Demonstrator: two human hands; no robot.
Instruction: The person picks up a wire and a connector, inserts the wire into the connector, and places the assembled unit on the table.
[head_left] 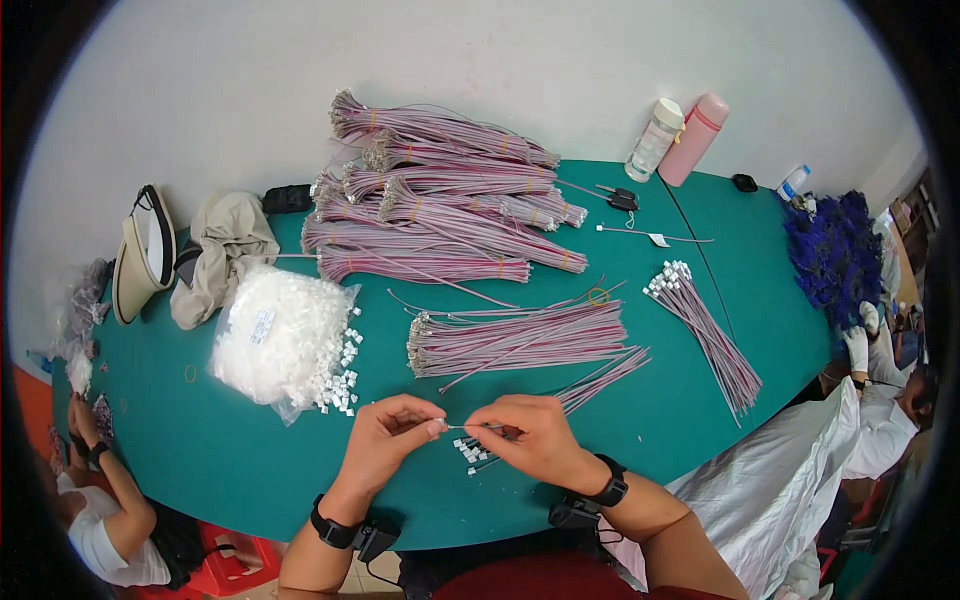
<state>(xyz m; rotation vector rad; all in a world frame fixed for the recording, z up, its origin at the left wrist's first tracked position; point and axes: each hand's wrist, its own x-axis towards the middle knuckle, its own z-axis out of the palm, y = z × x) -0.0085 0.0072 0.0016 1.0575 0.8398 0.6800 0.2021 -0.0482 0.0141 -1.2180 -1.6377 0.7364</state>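
Near the table's front edge, my left hand pinches a small white connector between thumb and fingertips. My right hand is closed on a thin wire whose end meets that connector. Whether the wire sits inside it is too small to tell. Beneath my right hand lie several wires with white connectors, partly hidden by the hand. Just beyond both hands is a loose bundle of grey and pink wires with bare metal terminals at the left end. A clear bag of white connectors lies left, some spilled beside it.
Tied wire bundles are piled at the back of the green table. Wires with white connectors lie right. Keys, a clear bottle, a pink flask and a visor stand around. Other people sit at both sides.
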